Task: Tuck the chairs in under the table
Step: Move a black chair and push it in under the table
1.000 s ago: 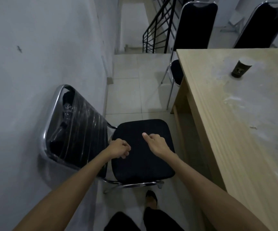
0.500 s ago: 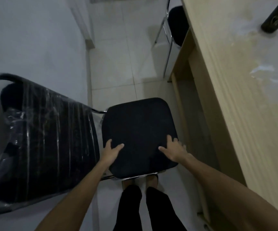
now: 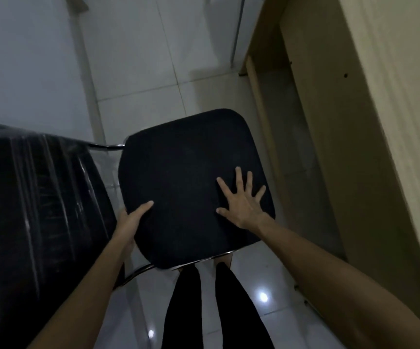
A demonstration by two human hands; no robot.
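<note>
- My left hand (image 3: 128, 226) is clamped on the near left edge of the black padded square chair seat (image 3: 191, 182): the thumb lies on top of the cushion, and the fingers go under the rim, out of my sight.
- My right hand (image 3: 241, 205) lies flat on top of the same seat near its right side, fingers spread wide apart, palm down, gripping nothing.
- The seat sits on a chrome tube frame (image 3: 138, 270) that shows at the near edge and at the far left corner.
- The chair's black backrest wrapped in clear plastic film (image 3: 35, 210) stands to my left, close to the pale grey wall (image 3: 22, 59).
- The light wooden table (image 3: 385, 122) runs along my right side. The chair stands just beside it on the white tiled floor (image 3: 138, 59), turned with its seat toward the table, and not under it.
- My legs in black trousers (image 3: 216, 308) stand right at the near edge of the seat.
- A second chrome chair leg (image 3: 236, 34) shows farther up by the table's corner.
</note>
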